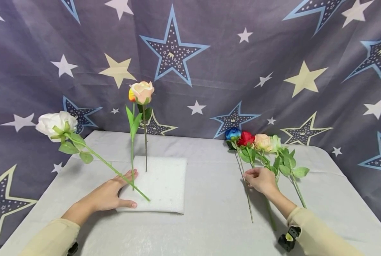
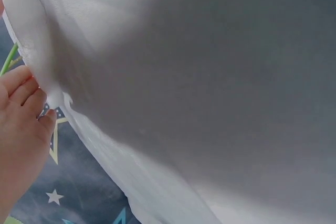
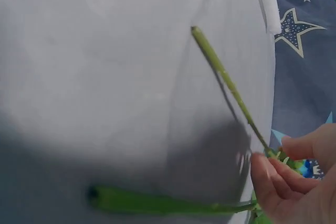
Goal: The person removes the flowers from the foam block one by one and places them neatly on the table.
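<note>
The right hand point(image 1: 261, 180) rests on the counter point(image 1: 209, 227) over the bunch of loose roses point(image 1: 257, 142), and its fingers point(image 3: 275, 179) curl around one thin green stem point(image 3: 231, 90), pinching it near the leafy upper part. That stem's long axis runs from the blooms at the far side of the counter toward the person, with the cut end lying free on the cloth, well clear of the hand. A second, thicker stem point(image 3: 157, 203) lies below the fingers, crossing under them without being held. The left hand point(image 1: 108, 195) lies flat and spread, fingers straight, pressing the near left corner of the white foam block point(image 1: 161, 185), which sits just left of the counter's middle. A white rose point(image 1: 54, 124) leans out to the left from the block, its stem passing over the left hand, and two more roses, with a peach one point(image 1: 142, 91) in front, stand upright in the block behind. The right hand is plainly the nearer one to the loose roses; the block lies to its left, well apart.
</note>
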`<state>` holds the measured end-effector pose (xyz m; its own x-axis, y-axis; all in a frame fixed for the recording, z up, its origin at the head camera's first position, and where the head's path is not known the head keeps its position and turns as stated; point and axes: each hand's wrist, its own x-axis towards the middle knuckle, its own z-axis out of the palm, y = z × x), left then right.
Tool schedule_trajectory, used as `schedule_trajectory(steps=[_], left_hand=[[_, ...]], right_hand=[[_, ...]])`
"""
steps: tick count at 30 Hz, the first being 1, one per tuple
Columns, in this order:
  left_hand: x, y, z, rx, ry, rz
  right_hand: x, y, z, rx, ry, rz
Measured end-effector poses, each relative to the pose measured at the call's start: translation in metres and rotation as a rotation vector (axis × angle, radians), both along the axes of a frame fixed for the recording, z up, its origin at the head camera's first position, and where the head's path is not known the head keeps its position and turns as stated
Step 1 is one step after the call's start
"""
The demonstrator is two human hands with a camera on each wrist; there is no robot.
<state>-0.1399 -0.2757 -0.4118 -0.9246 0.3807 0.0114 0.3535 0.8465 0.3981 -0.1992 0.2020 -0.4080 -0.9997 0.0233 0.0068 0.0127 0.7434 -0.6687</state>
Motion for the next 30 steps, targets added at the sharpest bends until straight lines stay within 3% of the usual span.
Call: schedule_trajectory(steps=[4,7,14,21,30], left_hand=[[0.0,0.0,-0.001,-0.003,0.009,-0.001],[-0.001,0.0,0.0,-0.005,0.011,-0.003],[0.0,0.0,0.002,-0.014,-0.009,0.005],[0.0,0.0,0.001,-0.021,-0.02,0.012],[-0.001,0.0,0.001,-0.03,-0.016,0.009]], right_hand=[[-0.002,-0.002,0.004,0.105,0.14,0.058],[-0.003,-0.008,0.007,0.108,0.189,0.086],[-0.01,-0.037,0.009,-0.003,0.205,0.155],[-0.013,-0.084,0.008,-0.168,0.183,0.289],[-0.011,-0.152,0.023,-0.337,0.152,0.455]])
